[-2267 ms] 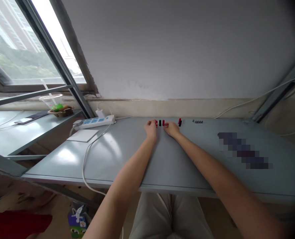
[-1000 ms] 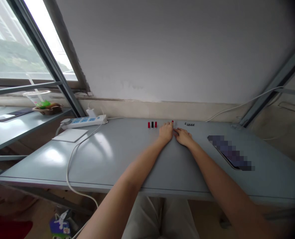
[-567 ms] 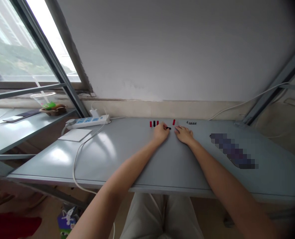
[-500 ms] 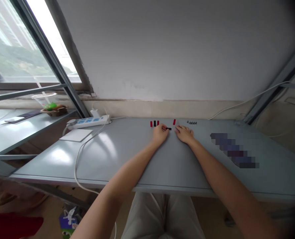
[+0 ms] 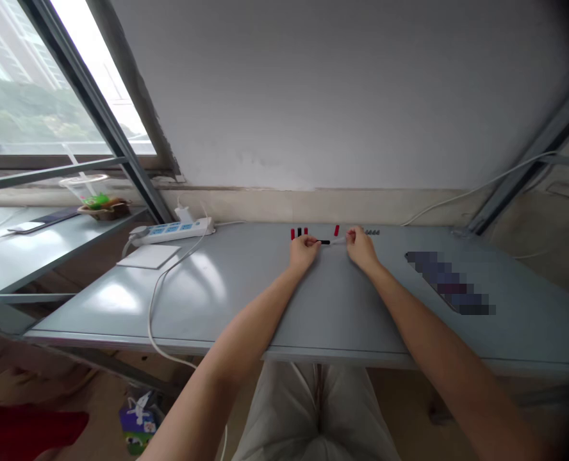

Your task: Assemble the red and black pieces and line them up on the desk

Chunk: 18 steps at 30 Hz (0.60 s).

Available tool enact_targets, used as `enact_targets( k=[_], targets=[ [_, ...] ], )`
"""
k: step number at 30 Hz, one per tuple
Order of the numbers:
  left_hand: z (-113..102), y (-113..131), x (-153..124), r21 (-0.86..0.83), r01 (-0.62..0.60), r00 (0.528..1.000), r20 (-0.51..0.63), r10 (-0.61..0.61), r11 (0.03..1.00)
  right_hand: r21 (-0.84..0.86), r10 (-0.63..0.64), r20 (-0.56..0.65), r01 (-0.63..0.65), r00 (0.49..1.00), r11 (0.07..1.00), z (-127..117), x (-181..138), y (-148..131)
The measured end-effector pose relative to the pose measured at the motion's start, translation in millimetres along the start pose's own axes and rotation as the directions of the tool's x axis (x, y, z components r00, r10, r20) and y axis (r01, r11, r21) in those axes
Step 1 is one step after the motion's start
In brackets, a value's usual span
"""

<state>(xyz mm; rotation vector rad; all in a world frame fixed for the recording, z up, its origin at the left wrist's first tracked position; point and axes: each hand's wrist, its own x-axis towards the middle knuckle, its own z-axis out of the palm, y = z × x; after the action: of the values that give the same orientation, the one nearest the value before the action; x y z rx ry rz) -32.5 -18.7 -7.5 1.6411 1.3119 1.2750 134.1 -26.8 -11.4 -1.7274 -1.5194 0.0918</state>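
Black plug: pinched just above the grey table, near red and black cylinders.
Left hand: closed on it.
Right hand: beside a pale strip, grip unclear.
Container: clear plastic cup, straw in it.

Left hand held a small black rod at its fingertips above a grey metal table. Right hand was near an upright red cylinder. Three upright red and black cylinders stood beyond the left hand.

A: What's different at the table now?
B: The left hand has closed on the small black piece, and the right hand has lifted, its fingers at a thin pale strand
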Motion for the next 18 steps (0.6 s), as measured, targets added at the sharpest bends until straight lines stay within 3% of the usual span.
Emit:
enact_targets(
  k=[11, 18],
  targets=[
    [-0.3, 3.4, -2.2, -0.092, 0.077, 0.997, 0.023, -0.075, 0.993, 0.325, 0.138, 0.009, -0.134, 0.990, 0.936, 6.0, 8.2, 11.9],
    [-1.2, 4.2, -1.7, -0.209, 0.169, 0.985, 0.062, -0.159, 0.963, 0.506, 0.281, 0.164, -0.326, 0.945, 0.799, -0.3, 1.7, -0.2]
  ],
)
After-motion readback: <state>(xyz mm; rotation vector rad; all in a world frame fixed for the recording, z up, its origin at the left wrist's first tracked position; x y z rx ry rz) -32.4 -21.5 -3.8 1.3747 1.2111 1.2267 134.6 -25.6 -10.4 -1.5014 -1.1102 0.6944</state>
